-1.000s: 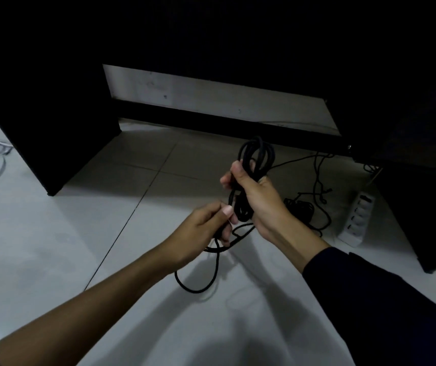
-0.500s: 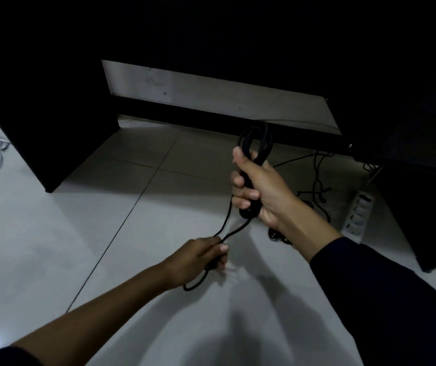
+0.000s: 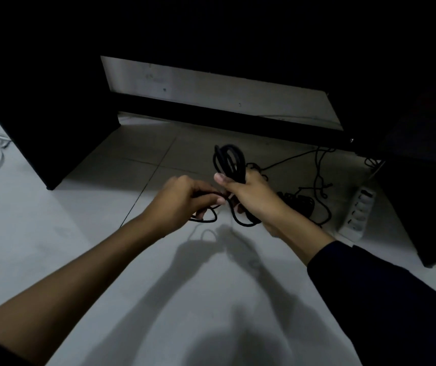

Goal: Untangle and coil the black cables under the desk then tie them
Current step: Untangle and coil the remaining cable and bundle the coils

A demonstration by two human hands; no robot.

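Two hands, one black cable bundle [image 3: 229, 161], one white power strip [image 3: 356, 213] on the floor. Right hand [image 3: 252, 194] wrapped tight around the bundle, held above the floor [image 3: 79, 233] by the desk [image 3: 39, 101]. Left hand [image 3: 182, 200] curled, pinching the loose cable end [image 3: 206, 219] just beside it.

A coiled black cable [image 3: 229, 163] is gripped in the right hand [image 3: 253, 196]; its loose end [image 3: 206, 220] is pinched by the left hand [image 3: 182, 200]. More cables [image 3: 317, 186] and a white power strip [image 3: 356, 212] are seen on the floor [image 3: 79, 233].
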